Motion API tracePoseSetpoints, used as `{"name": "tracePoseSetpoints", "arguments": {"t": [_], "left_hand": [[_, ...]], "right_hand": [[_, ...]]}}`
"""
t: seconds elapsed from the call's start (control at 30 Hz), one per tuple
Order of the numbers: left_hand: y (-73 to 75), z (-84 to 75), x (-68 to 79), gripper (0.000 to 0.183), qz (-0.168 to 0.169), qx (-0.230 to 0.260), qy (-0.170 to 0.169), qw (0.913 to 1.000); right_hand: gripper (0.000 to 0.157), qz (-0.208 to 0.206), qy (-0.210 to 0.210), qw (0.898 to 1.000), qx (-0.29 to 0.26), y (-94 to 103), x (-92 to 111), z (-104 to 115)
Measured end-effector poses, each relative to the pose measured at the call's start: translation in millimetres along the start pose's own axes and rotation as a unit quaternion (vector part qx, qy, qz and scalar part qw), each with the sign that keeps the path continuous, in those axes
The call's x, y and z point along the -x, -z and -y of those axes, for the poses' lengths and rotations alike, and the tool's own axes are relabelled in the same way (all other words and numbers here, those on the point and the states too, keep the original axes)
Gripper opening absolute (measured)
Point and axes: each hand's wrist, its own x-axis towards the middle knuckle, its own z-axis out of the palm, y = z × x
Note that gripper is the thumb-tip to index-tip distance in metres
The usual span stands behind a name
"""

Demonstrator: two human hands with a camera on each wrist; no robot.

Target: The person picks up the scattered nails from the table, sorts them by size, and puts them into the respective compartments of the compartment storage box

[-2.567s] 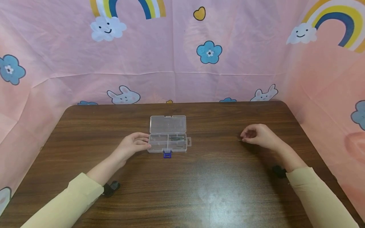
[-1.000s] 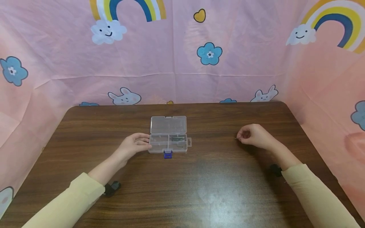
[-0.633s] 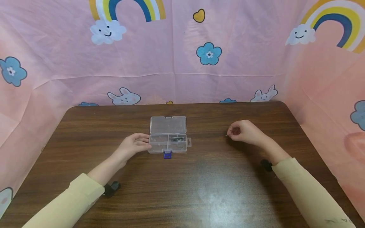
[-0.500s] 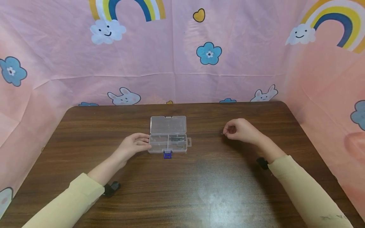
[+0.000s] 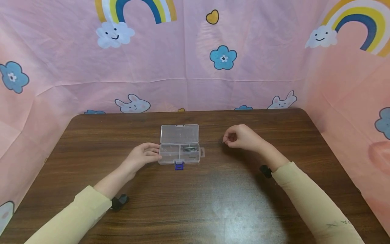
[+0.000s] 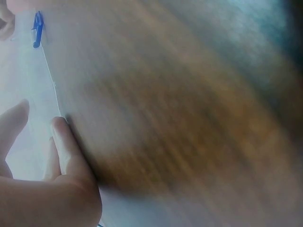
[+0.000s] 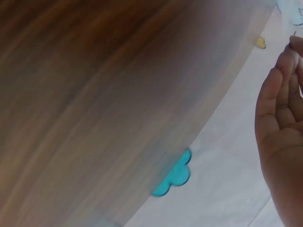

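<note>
A clear plastic compartment box [image 5: 169, 158] lies on the table with its lid [image 5: 179, 134] folded back and a blue latch [image 5: 179, 166] at its front. Several long metal screws [image 5: 190, 148] lie in the back right compartment, and a small thin piece [image 5: 192, 157] lies in the front right one. My left hand [image 5: 141, 158] rests its extended fingers and thumb against the box's left end. To the right of the box, above the table, my right hand [image 5: 243, 137] pinches a small thin metal piece [image 5: 221, 142] between thumb and fingertips; only its tip shows.
A clear hanging tab [image 5: 202, 152] sticks out from the box's right end. The dark wood table [image 5: 195, 203] meets pink patterned cloth [image 5: 259, 88] at its back and sides. A black wrist camera [image 5: 266, 171] sits under my right wrist.
My right hand has moved left toward the box with the thin metal piece pinched in it. My left hand and the box have stayed in place.
</note>
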Motion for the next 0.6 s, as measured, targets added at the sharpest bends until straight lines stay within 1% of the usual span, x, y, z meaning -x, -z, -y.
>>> {"name": "tracePoseSetpoints", "arguments": {"t": [0.4, 0.6], "left_hand": [[-0.4, 0.1, -0.1, 0.061, -0.001, 0.002, -0.002, 1.0000], [-0.5, 0.1, 0.2, 0.061, -0.002, 0.005, -0.002, 1.0000]], "right_hand": [[0.008, 0.011, 0.044, 0.999, -0.029, -21.2, -25, 25], [0.008, 0.014, 0.065, 0.997, -0.030, -30.0, -35, 38]]}}
